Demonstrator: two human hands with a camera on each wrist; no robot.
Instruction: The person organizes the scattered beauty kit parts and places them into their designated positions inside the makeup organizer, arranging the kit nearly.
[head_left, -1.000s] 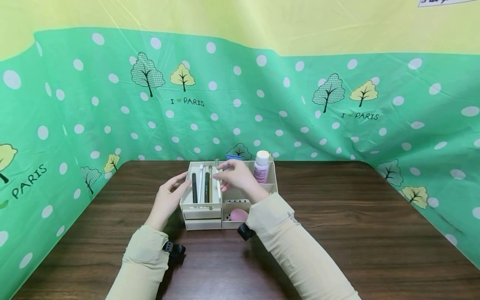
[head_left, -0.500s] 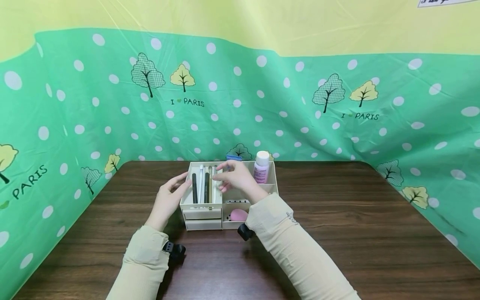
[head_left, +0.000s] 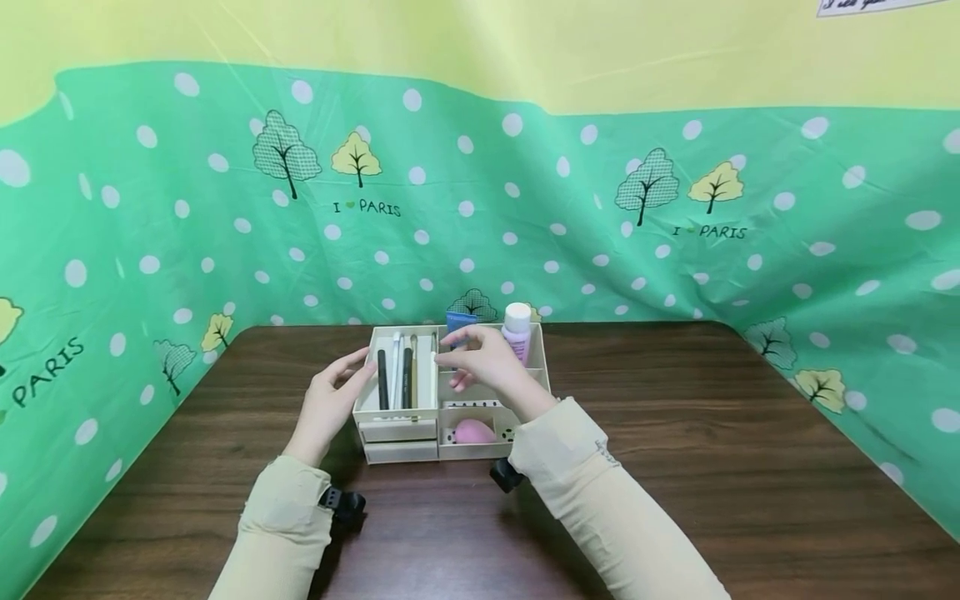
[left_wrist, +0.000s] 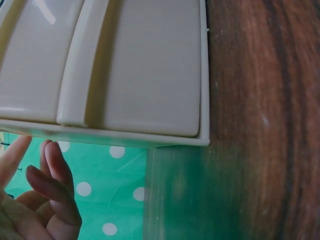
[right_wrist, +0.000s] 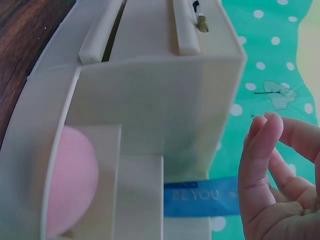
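A cream desktop organizer point(head_left: 401, 452) stands at the table's far side. Its upper left tray holds a black pen point(head_left: 382, 383), slim white sticks point(head_left: 396, 375), a dark pen point(head_left: 407, 379) and a brown-handled brush point(head_left: 415, 375). Another slim grey-tipped stick point(head_left: 433, 342) lies along the tray's right wall. My left hand point(head_left: 330, 404) touches the organizer's left side, thumb at the rim, fingers relaxed. Over the middle of the organizer hovers my right hand point(head_left: 487, 367), fingertips beside that right wall. In the right wrist view its thumb and fingers point(right_wrist: 262, 155) bend toward each other with nothing between them.
A white-capped bottle point(head_left: 517, 333) with pinkish label and a blue tube point(head_left: 461, 320) stand in the organizer's back right. A pink egg-shaped sponge point(head_left: 474, 431) sits in the front right compartment. Brown wooden table point(head_left: 712, 467) surrounds it; a green dotted curtain point(head_left: 570, 200) hangs behind.
The pale stick in my right hand has gone down into the tray and been let go. That hand has shifted slightly right. My left hand stays at the organizer; the head view has turned slightly.
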